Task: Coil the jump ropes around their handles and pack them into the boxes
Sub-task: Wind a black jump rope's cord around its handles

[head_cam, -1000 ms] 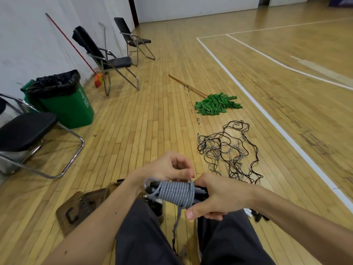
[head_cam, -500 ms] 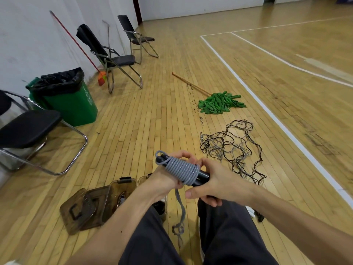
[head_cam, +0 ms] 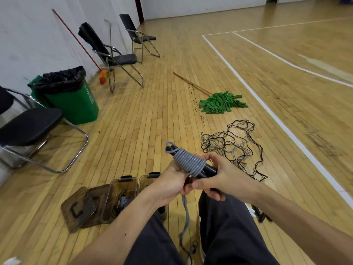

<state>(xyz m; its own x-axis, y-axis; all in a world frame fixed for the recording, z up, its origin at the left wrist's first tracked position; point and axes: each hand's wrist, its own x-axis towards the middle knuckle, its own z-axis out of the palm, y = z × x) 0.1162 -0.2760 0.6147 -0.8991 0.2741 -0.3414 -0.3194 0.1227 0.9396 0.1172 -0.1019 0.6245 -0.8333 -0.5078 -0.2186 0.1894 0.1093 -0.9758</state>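
Floor point(head_cam: 152, 121) of glossy narrow wood planks lies under everything. Far left of the fingers stand a chair point(head_cam: 28, 127) with a black padded seat on a bent chrome tube frame and a green plastic bin point(head_cam: 76, 104) lined with a crinkled black bag. A mop point(head_cam: 221, 102) with flat green cloth strips lies well beyond the fingers. Nearer, just past them, sprawls a loose tangle point(head_cam: 233, 146) of thin black and grey cords. Below and left of the fingers sit open smoky translucent boxes point(head_cam: 122, 190), a lid point(head_cam: 78, 209) leaning beside them.

Both forearms reach forward over dark trousers. The left hand point(head_cam: 172, 180) curls its fingers round the handles point(head_cam: 209, 170) from beneath. The right hand point(head_cam: 223, 175) grips their near end, thumb pointing left.

The smooth black handles lie side by side, long axis slanting from the right fingers up and away to the far left. The grey ribbed rope point(head_cam: 189, 162) wraps them in tight turns just above the left fingers. Its tail hangs down between the knees.
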